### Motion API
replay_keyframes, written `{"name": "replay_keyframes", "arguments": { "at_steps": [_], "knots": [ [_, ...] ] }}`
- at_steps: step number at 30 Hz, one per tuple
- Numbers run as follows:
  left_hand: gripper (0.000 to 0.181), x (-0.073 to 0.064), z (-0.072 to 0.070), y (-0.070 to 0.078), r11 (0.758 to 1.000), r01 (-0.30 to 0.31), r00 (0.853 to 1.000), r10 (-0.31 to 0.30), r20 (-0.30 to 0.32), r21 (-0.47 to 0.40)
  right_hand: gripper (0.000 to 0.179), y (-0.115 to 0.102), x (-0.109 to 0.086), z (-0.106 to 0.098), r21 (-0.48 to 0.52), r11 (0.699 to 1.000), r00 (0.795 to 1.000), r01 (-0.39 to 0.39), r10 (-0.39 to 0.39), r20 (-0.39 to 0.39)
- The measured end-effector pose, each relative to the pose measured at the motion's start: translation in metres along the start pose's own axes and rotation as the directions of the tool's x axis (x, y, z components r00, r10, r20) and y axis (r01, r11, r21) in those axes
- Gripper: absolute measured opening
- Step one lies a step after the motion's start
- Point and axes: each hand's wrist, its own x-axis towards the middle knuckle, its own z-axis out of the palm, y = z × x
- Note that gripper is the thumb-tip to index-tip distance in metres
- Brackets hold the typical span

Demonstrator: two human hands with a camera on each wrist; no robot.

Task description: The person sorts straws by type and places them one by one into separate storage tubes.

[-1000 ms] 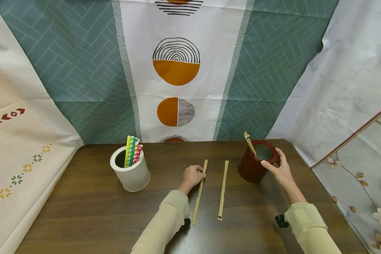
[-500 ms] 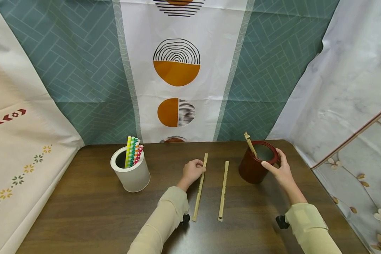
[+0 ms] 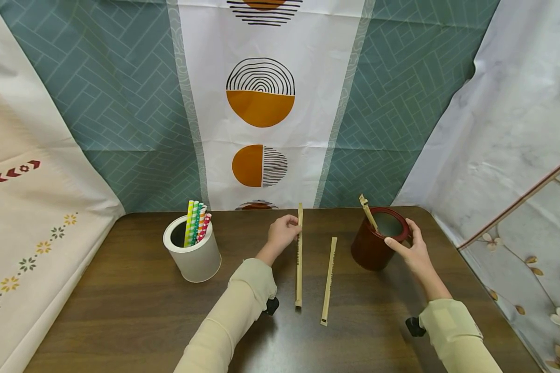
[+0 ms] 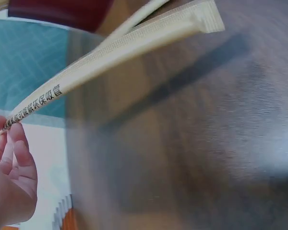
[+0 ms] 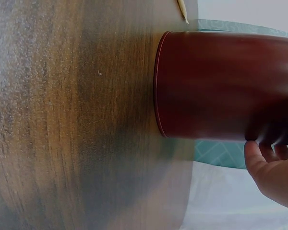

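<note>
Between thumb and fingers, my left hand (image 3: 281, 234) pinches a paper-wrapped straw (image 3: 299, 269) near its far end. The left wrist view shows this wrapped straw (image 4: 110, 55), printed with dark characters, raised off the table with its shadow beneath. A second wrapped straw (image 3: 329, 285) lies on the table to its right. Farther right stands a dark red canister (image 3: 371, 249), with another wrapped straw (image 3: 368, 213) leaning out of its mouth. My right hand (image 3: 415, 255) holds that canister by its right side, thumb at the rim; fingertips (image 5: 252, 149) touch its wall.
At the left, a white canister (image 3: 198, 263) holds several patterned paper straws (image 3: 196, 225). The brown wooden table (image 3: 121, 300) ends at a hanging patterned cloth (image 3: 261, 103) behind. Other cloths border both sides.
My left hand has moved away from me with the wrapped straw, lifting it off the table and turning it more upright in view. The right hand and red canister stay put.
</note>
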Motion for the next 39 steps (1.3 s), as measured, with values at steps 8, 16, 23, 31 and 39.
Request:
{"name": "replay_keyframes", "arguments": {
  "at_steps": [8, 16, 23, 31, 39],
  "knots": [
    [0.015, 0.007, -0.014, 0.025, 0.983, 0.032, 0.999, -0.038, -0.031, -0.179, 0.075, 0.000, 0.000, 0.000, -0.012, 1.000, 1.000, 0.004, -0.004, 0.000],
    [0.014, 0.012, -0.028, 0.050, 0.945, 0.034, 0.998, -0.048, -0.036, -0.325, 0.075, 0.001, 0.001, 0.000, 0.013, 1.000, 1.000, -0.009, 0.009, 0.004],
    [0.013, 0.016, -0.032, 0.067, 0.903, 0.015, 0.997, -0.047, -0.064, -0.429, 0.076, 0.002, 0.001, -0.001, 0.011, 1.000, 1.000, -0.009, 0.009, 0.008],
    [0.009, 0.016, -0.031, 0.089, 0.848, -0.034, 0.997, -0.011, -0.082, -0.529, 0.076, 0.002, 0.002, -0.001, 0.016, 1.000, 1.000, -0.012, 0.012, 0.010],
    [0.010, 0.009, -0.023, 0.101, 0.812, -0.047, 0.997, 0.004, -0.075, -0.581, 0.076, 0.002, 0.002, 0.000, 0.025, 0.999, 1.000, -0.023, 0.023, 0.009]
  ]
}}
